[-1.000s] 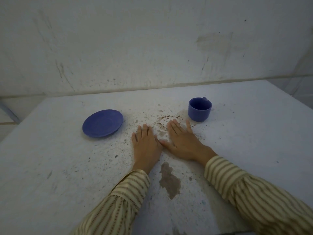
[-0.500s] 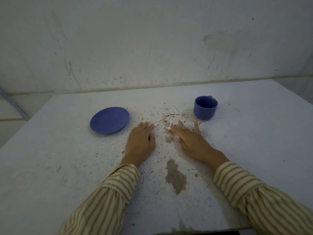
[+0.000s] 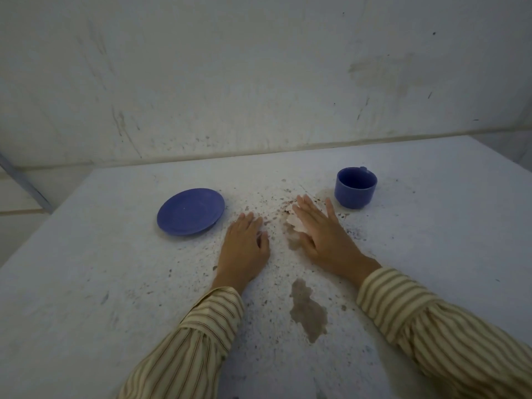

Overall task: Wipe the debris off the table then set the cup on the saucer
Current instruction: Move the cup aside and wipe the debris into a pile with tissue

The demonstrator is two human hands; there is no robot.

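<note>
Cup [image 3: 355, 187] stands just beyond the flat right hand [image 3: 325, 237].

White table [image 3: 115, 283] is pretty grubby: dark debris specks [image 3: 267, 217] scattered across the middle and a brownish stain [image 3: 308, 309] closer to the near edge. Blue saucer [image 3: 190, 211] sits left of the mess, blue cup [image 3: 355, 187] upright on the right, well apart. Both hands rest palm-down on the top, left hand [image 3: 244, 249] and right hand [image 3: 322, 234], with a crumpled whitish scrap [image 3: 296, 223] under the right one.
</note>
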